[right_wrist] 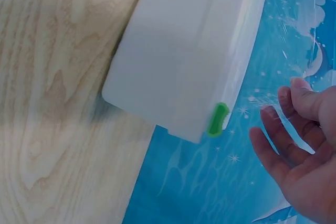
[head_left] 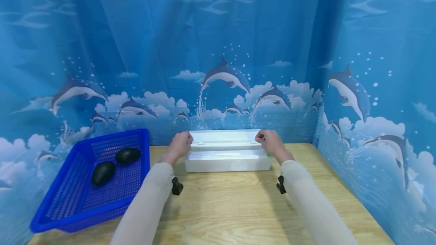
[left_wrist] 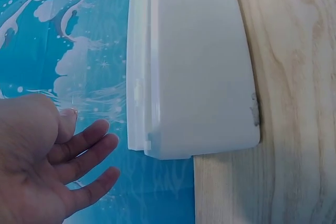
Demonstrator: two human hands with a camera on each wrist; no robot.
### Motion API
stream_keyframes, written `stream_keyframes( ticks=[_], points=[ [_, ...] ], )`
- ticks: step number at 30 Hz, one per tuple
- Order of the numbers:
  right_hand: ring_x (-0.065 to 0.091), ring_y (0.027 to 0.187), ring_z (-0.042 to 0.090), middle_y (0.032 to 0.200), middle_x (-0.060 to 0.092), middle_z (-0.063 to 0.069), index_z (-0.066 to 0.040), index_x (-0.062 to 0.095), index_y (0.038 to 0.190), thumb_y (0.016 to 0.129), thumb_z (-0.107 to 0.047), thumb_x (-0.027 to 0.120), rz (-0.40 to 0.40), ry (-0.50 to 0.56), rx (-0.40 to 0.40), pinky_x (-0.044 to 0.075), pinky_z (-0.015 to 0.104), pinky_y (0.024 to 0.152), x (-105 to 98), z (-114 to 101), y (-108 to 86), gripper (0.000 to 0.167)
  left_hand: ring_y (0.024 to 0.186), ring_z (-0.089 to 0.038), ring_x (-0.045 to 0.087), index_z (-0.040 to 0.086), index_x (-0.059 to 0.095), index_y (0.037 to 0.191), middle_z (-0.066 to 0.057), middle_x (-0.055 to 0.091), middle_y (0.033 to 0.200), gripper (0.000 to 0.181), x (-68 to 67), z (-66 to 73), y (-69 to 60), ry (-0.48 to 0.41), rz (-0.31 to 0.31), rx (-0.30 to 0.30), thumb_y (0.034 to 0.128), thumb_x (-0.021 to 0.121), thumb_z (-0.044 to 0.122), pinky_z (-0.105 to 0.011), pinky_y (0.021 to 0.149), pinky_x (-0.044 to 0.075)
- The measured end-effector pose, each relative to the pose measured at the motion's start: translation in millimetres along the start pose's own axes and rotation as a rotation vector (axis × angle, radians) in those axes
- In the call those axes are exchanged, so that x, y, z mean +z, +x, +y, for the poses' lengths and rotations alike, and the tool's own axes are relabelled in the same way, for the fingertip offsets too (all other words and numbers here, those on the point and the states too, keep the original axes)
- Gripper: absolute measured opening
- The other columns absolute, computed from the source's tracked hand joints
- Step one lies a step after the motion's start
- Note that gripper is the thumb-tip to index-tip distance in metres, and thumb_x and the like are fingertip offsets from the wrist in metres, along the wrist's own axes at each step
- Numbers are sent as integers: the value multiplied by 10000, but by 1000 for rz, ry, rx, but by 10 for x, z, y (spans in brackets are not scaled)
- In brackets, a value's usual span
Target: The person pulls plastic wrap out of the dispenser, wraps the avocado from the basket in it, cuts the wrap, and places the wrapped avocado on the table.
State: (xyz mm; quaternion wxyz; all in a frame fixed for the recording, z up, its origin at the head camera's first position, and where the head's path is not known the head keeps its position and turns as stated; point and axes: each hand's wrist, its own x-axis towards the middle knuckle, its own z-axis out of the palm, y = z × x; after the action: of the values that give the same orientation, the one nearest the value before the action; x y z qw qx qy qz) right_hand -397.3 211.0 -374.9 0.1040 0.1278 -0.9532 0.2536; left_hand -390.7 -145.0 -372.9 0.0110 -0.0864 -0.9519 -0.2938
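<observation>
A long white cling film dispenser [head_left: 228,165] lies crosswise on the table, its lid [head_left: 225,137] raised at the back. Over its left end, my left hand [head_left: 178,146] pinches with thumb and forefinger; the other fingers hang loosely bent in the left wrist view. My right hand [head_left: 271,143] pinches likewise over the right end. Faint glints of clear cling film [right_wrist: 286,51] show by the right fingertips; the film at the left is barely visible. A green slide cutter [right_wrist: 218,120] sits at the dispenser's right end.
To the left stands a blue plastic basket [head_left: 147,158] holding two dark avocados [head_left: 103,173]. A blue dolphin-print curtain [head_left: 225,29] hangs behind the wooden table [head_left: 225,207] and along its right side.
</observation>
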Motion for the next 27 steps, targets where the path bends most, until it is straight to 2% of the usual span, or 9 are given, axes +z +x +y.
stream_keyframes(
  ticks=[9, 16, 21, 27],
  points=[
    [673, 857, 266, 1001, 740, 208, 31, 724, 1059, 1038, -86, 598, 59, 58, -55, 589, 440, 788, -68, -24, 17, 173, 1153, -328, 662, -21, 582, 1261, -200, 668, 1231, 245, -70, 60, 8, -68, 27, -33, 1098, 427, 78, -429, 954, 596],
    [671, 816, 243, 945, 728, 187, 15, 720, 1029, 1032, -75, 605, 58, 113, -94, 586, 398, 736, -133, -21, 18, 147, 1128, -318, 678, -36, 588, 1243, -207, 677, 1231, 272, -121, 84, 33, -105, 51, -33, 1106, 384, 82, -357, 813, 569],
    [686, 824, 269, 934, 728, 166, 10, 725, 1031, 1037, -82, 601, 74, 130, -99, 593, 385, 717, -184, -43, 26, 154, 1126, -307, 683, -8, 614, 1145, -182, 697, 1191, 248, -147, 111, 39, -129, 85, -50, 1100, 389, 85, -352, 820, 573],
    [700, 860, 325, 962, 737, 190, 13, 737, 1037, 1031, -82, 611, 98, 139, -115, 606, 415, 738, -239, -76, 20, 158, 1119, -320, 682, 18, 592, 1171, -173, 693, 1153, 225, -213, 175, 1, -198, 83, -87, 1105, 390, 94, -363, 847, 596]
  ],
)
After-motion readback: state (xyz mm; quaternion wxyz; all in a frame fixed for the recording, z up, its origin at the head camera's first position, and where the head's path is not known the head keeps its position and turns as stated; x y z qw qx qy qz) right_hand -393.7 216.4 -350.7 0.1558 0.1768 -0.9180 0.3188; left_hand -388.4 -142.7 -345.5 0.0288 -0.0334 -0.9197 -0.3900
